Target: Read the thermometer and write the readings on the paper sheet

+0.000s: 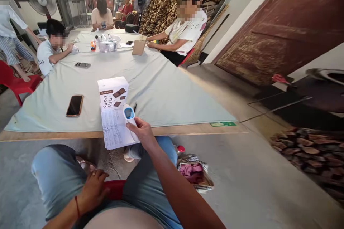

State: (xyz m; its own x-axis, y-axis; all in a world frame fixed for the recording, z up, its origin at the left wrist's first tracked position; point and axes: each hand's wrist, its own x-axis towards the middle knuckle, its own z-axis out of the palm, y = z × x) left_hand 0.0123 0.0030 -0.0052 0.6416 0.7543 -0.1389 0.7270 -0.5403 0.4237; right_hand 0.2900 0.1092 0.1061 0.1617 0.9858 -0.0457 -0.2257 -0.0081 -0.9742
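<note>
My right hand (142, 131) is closed around the handle of a white infrared thermometer (129, 113) with a blue-rimmed screen. The thermometer is over printed sheets of paper (114, 130) that overhang the table's front edge. Behind the sheets stands a white box (113, 93) with brown pictures and "Su-per Meal" lettering. A dark pen (135, 106) lies beside the thermometer, partly hidden. My left hand (94, 189) rests on my left thigh, holding nothing, its fingers loosely apart.
A phone (74, 105) lies left of the box on the cloth-covered table (166, 96). Farther back are a clear basin (109, 45) of items, another phone (82, 65) and a cardboard piece (139, 46). Several people sit around the table. A bag (195, 171) is on the floor.
</note>
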